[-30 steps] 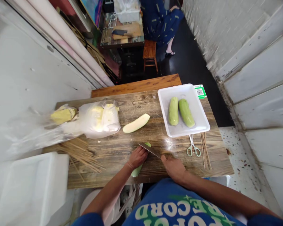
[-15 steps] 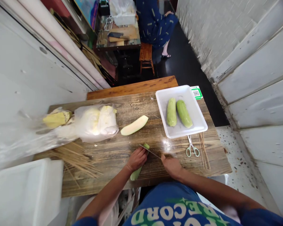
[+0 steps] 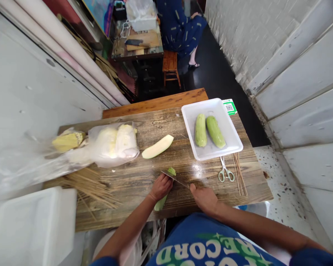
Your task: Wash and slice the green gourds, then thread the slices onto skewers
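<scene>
My left hand [image 3: 161, 187] is closed over a pale green zucchini half [image 3: 161, 204] lying on the wooden table, pressing it down near its far end. In my right hand [image 3: 205, 199] is a knife [image 3: 180, 181], its thin blade slanting across the zucchini just beyond my left fingertips. Past the blade sits a small cut green end [image 3: 171, 171]; whether it is in one piece or slices is hard to see. Farther up the table another zucchini half [image 3: 157, 147] rests with its pale cut face showing. Two whole zucchinis [image 3: 201, 131] lie in a white tray [image 3: 189, 142] at right.
Scissors [image 3: 225, 171] and several thin sticks [image 3: 239, 175] lie below the tray. On the left are a plastic bag of pale vegetables [image 3: 113, 144], more sticks [image 3: 91, 186] and a white box [image 3: 27, 225]. A person in a dark blue garment [image 3: 180, 29] is beyond the table.
The knife's blade has shifted slightly along the zucchini toward my left fingers, and the cut end beyond it looks a little more spread. Both hands keep their hold; the view has moved slightly.
</scene>
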Demonstrator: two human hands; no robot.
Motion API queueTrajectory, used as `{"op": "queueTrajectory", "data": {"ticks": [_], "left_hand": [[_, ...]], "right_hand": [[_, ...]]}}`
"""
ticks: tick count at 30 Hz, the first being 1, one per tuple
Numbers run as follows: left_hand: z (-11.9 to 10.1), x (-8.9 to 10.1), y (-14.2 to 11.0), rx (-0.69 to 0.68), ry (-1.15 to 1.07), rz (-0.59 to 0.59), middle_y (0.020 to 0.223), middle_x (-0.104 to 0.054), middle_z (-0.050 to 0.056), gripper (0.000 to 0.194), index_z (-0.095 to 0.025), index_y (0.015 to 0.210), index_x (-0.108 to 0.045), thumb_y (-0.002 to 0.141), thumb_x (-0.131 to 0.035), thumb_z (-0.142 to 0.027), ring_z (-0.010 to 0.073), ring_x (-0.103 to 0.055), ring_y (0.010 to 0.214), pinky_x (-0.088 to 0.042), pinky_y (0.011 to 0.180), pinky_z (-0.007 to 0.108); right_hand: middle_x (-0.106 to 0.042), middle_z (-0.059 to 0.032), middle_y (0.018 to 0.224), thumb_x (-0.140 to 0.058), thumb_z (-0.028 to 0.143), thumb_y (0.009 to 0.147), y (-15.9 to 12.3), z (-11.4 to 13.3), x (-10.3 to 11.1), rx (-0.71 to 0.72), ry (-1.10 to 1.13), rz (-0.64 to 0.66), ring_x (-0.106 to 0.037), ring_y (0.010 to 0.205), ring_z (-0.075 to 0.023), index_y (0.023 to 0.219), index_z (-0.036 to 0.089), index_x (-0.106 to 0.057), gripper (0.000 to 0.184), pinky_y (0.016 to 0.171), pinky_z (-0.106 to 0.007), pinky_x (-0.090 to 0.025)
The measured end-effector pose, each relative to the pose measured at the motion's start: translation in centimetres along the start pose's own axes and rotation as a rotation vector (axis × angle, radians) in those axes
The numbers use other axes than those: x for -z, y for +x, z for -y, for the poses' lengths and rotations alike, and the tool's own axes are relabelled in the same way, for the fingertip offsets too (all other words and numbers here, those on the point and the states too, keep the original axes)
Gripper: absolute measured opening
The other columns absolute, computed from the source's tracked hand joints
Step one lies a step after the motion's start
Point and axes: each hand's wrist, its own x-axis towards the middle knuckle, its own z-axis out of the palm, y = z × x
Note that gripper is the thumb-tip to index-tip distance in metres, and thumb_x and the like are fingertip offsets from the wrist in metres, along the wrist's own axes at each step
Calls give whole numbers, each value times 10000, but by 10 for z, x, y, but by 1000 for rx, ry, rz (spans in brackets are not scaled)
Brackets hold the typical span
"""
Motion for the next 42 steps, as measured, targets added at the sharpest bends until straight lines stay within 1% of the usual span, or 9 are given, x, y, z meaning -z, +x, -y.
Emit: {"op": "queueTrajectory", "data": {"ticks": [8,14,19,24,27,30,33,36,42], "left_hand": [[1,-4,-5,11,-16,-18,983,-659,117,188,-157,964,-646,841,-504,-156,223,-591,1001,-501,862,408],[2,-7,-7,-12,-23,-41,1011,-659,123,191,-146,972,-644,834,-511,-137,229,-582,1045,-502,883,417],[2,-2,-4,-19,-27,-69,1051,-652,125,252,-139,1063,-618,837,-507,-149,235,-524,1146,-487,933,408],[-3,5,-14,46,24,-1,1163,-605,137,355,-135,1206,-545,862,-456,-137,250,-463,1217,-477,951,401],[-4,4,-22,52,26,18,1189,-595,133,395,-128,1258,-497,869,-430,-120,246,-453,1228,-467,964,406],[-3,-2,-25,53,12,-9,1158,-609,134,346,-132,1194,-542,868,-424,-120,240,-474,1208,-462,963,423],[-3,-6,-24,48,14,-17,1071,-640,131,242,-137,1026,-618,857,-445,-122,239,-524,1143,-469,945,425],[-5,-7,-23,62,28,-7,1021,-651,122,198,-154,913,-637,855,-450,-129,229,-560,1081,-479,923,419],[-7,-2,-21,67,6,-25,1024,-650,121,191,-157,897,-634,856,-449,-130,223,-560,1082,-483,916,418]], "right_hand": [[-694,-149,838,-350,92,889,1,-1,2,6,7,9,-687,788,-203,1007,127,-497,192,673,-253,-492],[-699,-156,835,-365,85,884,6,-5,-5,15,18,38,-691,801,-206,1022,118,-491,189,692,-264,-497],[-703,-160,826,-375,77,876,15,-5,-11,-1,20,56,-694,785,-215,1018,113,-498,191,682,-277,-504],[-703,-149,828,-361,87,888,17,-4,-11,-9,20,43,-693,791,-203,1027,118,-500,198,686,-264,-502],[-702,-142,820,-359,94,891,13,-4,-8,0,21,29,-691,794,-198,1025,117,-500,196,688,-257,-499],[-698,-152,842,-356,100,895,6,-2,-6,10,21,15,-687,808,-197,1020,117,-498,191,701,-257,-496],[-697,-159,848,-344,99,899,0,2,-5,27,21,-4,-685,811,-199,1023,118,-495,196,700,-256,-493],[-698,-154,833,-335,89,897,-2,6,-5,33,21,-14,-687,806,-204,1017,122,-494,202,681,-255,-492],[-699,-154,827,-336,83,891,-1,6,-3,29,32,-2,-691,793,-215,1011,126,-493,202,661,-271,-501]]}}
